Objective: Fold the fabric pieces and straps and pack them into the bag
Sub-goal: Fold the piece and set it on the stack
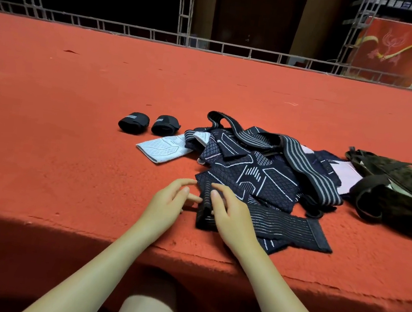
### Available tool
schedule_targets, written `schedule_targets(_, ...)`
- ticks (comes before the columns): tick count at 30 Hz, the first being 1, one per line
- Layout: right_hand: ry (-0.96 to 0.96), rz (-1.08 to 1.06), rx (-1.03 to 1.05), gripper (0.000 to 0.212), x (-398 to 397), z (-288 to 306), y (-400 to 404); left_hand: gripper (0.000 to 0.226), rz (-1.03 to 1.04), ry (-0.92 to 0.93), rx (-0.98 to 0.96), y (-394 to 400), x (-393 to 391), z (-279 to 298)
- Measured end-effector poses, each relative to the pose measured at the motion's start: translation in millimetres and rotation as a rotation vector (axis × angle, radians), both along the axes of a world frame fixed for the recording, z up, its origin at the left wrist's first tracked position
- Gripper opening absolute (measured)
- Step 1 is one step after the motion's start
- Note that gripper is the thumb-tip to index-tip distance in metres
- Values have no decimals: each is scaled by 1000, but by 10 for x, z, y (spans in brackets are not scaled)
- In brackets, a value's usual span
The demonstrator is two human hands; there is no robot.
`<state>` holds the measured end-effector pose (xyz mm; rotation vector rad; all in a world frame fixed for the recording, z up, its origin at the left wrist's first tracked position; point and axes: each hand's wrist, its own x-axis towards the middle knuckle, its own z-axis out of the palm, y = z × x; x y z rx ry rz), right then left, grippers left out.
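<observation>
A dark striped strap [282, 224] lies flat at the near side of a heap of navy patterned fabric pieces [255, 169]. Its left end is rolled up. My right hand [229, 213] grips that rolled end [204, 214], fingers curled over it. My left hand [171, 200] touches the same roll from the left with relaxed fingers. A grey-striped elastic band [300, 159] drapes over the heap. Two rolled black straps [134, 122] [165, 124] sit to the far left, next to a folded white piece [160, 149]. The dark green bag [402, 195] lies at the right.
Everything rests on a red carpeted platform [75, 114] whose front edge runs just before my forearms. A pale pink piece [345, 175] pokes out between heap and bag. Metal truss railing [137, 30] and a red banner [406, 56] stand behind.
</observation>
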<state>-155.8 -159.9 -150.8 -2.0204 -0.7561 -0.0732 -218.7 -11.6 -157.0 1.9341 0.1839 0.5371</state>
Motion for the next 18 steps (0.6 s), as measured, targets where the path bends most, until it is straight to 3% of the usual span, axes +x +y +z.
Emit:
schedule_targets(3, 61, -103, 82, 31, 9, 17, -8, 26, -87, 17, 127, -21, 9, -30)
schedule_targets(8, 9, -244, -16, 26, 2, 17, -45, 28, -70, 11, 536, -19, 49, -131)
schedule_targets(13, 37, -263, -27, 31, -18, -12, -144, 39, 73, 139, 518, -75, 132, -113)
schedule_targets(18, 46, -235, -24, 27, 81, -25, -302, 46, 22, 276, 382, -247, 265, 17)
